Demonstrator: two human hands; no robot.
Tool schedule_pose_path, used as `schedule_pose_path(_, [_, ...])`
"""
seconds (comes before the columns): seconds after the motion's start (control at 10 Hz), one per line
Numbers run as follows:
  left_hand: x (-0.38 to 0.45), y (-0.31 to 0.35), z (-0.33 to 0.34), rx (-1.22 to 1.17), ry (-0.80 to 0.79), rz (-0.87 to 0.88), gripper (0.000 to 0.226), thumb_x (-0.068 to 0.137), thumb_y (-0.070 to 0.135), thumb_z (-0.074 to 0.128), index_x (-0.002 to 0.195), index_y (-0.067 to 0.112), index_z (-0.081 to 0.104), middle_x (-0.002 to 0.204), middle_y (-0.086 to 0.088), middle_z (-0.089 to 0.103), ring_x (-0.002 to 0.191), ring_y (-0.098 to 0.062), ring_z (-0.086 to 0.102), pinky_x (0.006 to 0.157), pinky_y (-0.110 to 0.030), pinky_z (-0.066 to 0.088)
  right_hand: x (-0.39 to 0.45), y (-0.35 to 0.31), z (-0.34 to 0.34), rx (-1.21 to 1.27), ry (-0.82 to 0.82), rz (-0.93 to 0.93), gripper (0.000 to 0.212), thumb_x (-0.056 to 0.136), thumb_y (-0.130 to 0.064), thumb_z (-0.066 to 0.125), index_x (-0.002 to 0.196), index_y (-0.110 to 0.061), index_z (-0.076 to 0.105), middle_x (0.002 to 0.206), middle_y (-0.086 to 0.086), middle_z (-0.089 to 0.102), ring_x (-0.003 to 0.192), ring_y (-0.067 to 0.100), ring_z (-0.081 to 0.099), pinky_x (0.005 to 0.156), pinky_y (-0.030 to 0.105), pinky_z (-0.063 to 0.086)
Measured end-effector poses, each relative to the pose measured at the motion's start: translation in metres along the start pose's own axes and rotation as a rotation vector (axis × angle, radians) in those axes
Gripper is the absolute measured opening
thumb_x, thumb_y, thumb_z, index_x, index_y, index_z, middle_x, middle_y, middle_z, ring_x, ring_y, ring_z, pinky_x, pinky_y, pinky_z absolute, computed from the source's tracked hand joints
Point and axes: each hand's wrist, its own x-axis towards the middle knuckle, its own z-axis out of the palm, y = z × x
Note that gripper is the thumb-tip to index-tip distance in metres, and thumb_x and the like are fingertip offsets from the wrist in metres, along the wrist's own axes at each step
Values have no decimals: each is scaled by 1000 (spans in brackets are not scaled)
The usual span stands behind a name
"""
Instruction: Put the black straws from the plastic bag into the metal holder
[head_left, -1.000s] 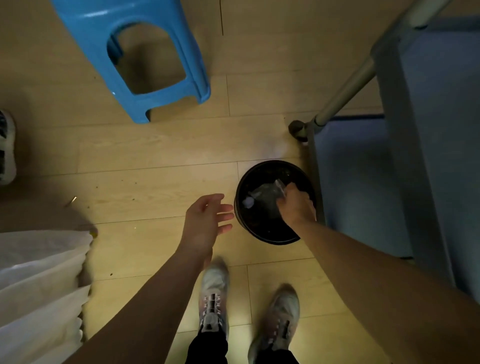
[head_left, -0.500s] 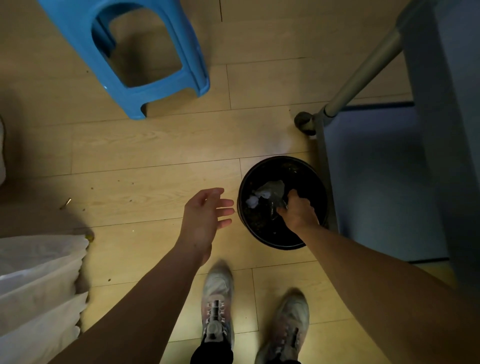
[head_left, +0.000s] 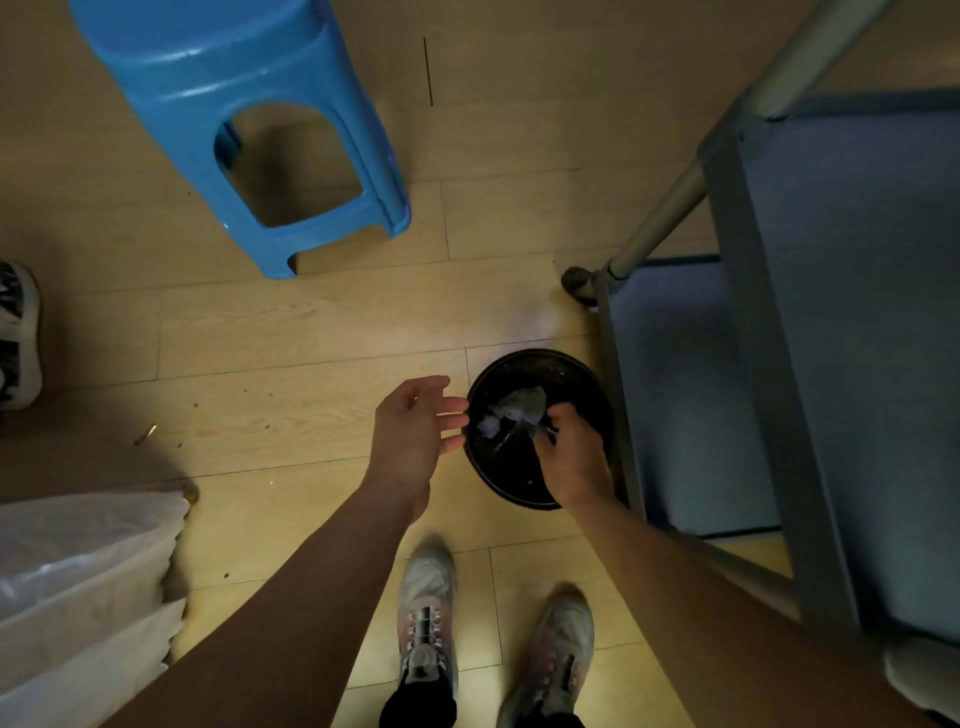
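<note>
The right hand (head_left: 571, 457) has been lowered further into the black bin (head_left: 519, 499) on the floor, fingers pinched on the crumpled plastic bag (head_left: 514, 408). The left hand (head_left: 410, 441) stays open just left of the rim. No straws or metal holder are seen; the bag is judged emptied, being discarded.

A plain indoor living or utility room: pale wood-plank floor (head_left: 291, 332), blue plastic stool (head_left: 249, 130) at far left, grey metal-framed rack (head_left: 753, 322) at right, black waste bin (head_left: 519, 499) beside it.

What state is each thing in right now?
Black bin: upright on floor, crumpled clear plastic inside.
Right hand: over the bin, fingers curled at the plastic.
Left hand: open, beside the bin rim, holding nothing.
Blue stool: upright on floor.
</note>
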Motion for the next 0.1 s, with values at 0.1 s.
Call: schedule_pose_path(0.1, [-15,31,6,-13,-17,23,24,104,15,45,116,11,65,104,-15,73,92,-26,69,69,-31,55,-26,-20,-14,82,11,-10,27,98,-14,61,125,-11,56,129,14,63,120,30,60,98,47,53])
